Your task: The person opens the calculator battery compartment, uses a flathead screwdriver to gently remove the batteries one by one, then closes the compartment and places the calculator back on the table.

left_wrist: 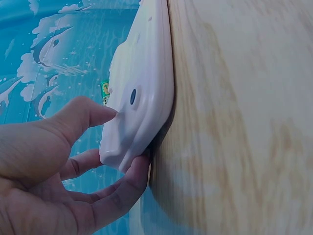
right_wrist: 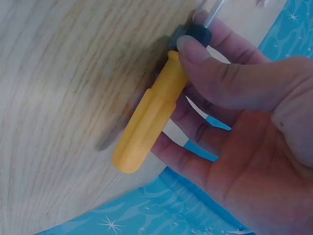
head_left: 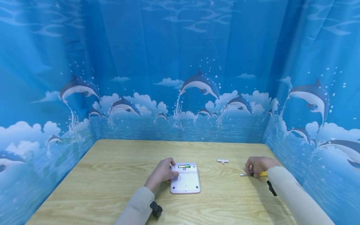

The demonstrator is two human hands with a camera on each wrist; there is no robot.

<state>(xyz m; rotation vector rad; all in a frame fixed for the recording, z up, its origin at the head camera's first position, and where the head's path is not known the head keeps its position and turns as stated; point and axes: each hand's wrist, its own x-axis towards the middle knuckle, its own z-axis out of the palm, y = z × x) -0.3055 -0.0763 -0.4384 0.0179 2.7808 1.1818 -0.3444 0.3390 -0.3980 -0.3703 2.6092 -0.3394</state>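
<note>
A flat white device (head_left: pixel 185 181), shaped like a desk calculator turned back side up, lies on the table with dark round feet at its corners. In a slot near its far edge sits a green battery (head_left: pixel 184 166). My left hand (head_left: pixel 163 171) grips the device's left side, thumb on the upturned back and fingers at the edge (left_wrist: pixel 73 161). Off to the right, my right hand (head_left: pixel 257 165) holds a screwdriver with a yellow handle (right_wrist: pixel 146 122) and black collar, thumb on the collar. Its metal shaft (head_left: pixel 244 175) points left, low over the table.
A small white battery cover (head_left: pixel 222 161) with a tab lies on the wooden table (head_left: pixel 126 175) between the device and my right hand. Blue dolphin-print curtains (head_left: pixel 180 62) stand around the table's back and sides.
</note>
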